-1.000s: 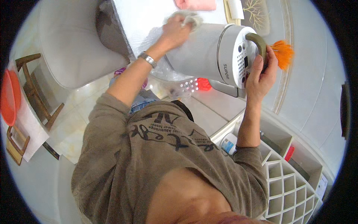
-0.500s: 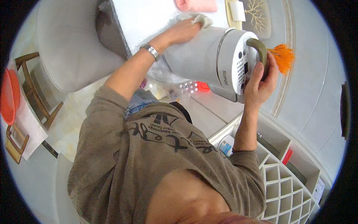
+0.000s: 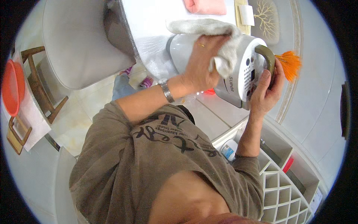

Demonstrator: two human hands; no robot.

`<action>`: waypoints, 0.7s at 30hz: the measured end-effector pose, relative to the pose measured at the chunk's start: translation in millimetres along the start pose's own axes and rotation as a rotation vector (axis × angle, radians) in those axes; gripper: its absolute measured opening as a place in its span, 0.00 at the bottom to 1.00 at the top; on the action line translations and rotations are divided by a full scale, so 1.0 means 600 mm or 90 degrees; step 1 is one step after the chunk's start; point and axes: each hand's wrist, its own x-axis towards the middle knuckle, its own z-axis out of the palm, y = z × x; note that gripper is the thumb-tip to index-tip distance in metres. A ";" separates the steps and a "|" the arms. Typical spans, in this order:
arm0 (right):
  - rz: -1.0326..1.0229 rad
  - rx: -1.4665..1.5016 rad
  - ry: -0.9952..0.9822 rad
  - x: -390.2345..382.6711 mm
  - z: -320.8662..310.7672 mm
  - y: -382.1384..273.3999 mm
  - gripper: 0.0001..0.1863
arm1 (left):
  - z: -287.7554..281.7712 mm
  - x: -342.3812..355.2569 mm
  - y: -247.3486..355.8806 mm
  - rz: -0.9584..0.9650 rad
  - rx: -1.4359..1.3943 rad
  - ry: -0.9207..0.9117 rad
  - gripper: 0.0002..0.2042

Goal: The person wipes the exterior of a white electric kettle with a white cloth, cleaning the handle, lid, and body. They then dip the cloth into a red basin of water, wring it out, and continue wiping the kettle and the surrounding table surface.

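Observation:
A white soy milk maker (image 3: 247, 76), its lid carrying a control panel, lies tilted over the plastic-covered table (image 3: 147, 26). Its dark olive handle (image 3: 266, 56) is in the grip of my right hand (image 3: 266, 91), thumb on the near side and fingers behind. My left hand (image 3: 206, 61) presses a crumpled pale grey cloth (image 3: 226, 59) against the side of the body, close to the lid seam. One end of that cloth trails off over the far side of the machine. Hand and cloth cover much of the body.
A folded pink towel (image 3: 205, 6) lies on the table beyond. Orange dried stems (image 3: 289, 65) stick out behind the handle. A white lattice rack (image 3: 282, 199) holds a white bottle (image 3: 229, 150) at right. To the left are a grey chair (image 3: 76, 44) and an orange basin (image 3: 13, 89).
My left hand has slid with the cloth from the machine's base end toward its lid, and the cloth has spread out. My right hand still grips the handle.

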 end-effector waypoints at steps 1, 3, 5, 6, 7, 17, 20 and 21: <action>0.002 0.002 0.003 -0.001 -0.002 -0.001 0.18 | -0.008 -0.011 -0.035 -0.053 0.040 -0.027 0.23; 0.050 0.035 -0.008 0.000 -0.004 -0.015 0.18 | -0.026 -0.046 -0.138 -0.161 0.154 -0.087 0.20; 0.148 0.094 -0.036 -0.001 -0.004 -0.033 0.19 | -0.071 -0.053 -0.192 -0.241 0.113 -0.109 0.18; 0.143 0.082 -0.039 0.000 -0.005 -0.031 0.19 | -0.079 -0.056 -0.191 -0.256 0.122 -0.110 0.17; 0.138 0.069 -0.041 0.002 -0.009 -0.026 0.19 | -0.086 -0.058 -0.188 -0.272 0.131 -0.112 0.17; 0.106 0.081 -0.014 0.000 0.003 -0.019 0.19 | -0.038 -0.022 -0.033 -0.032 0.030 -0.023 0.22; 0.084 0.077 -0.003 0.000 0.004 -0.020 0.19 | -0.052 -0.033 -0.077 -0.137 0.051 -0.007 0.19; 0.075 0.056 -0.006 0.002 0.004 -0.019 0.18 | -0.065 -0.037 -0.102 -0.224 0.052 -0.029 0.19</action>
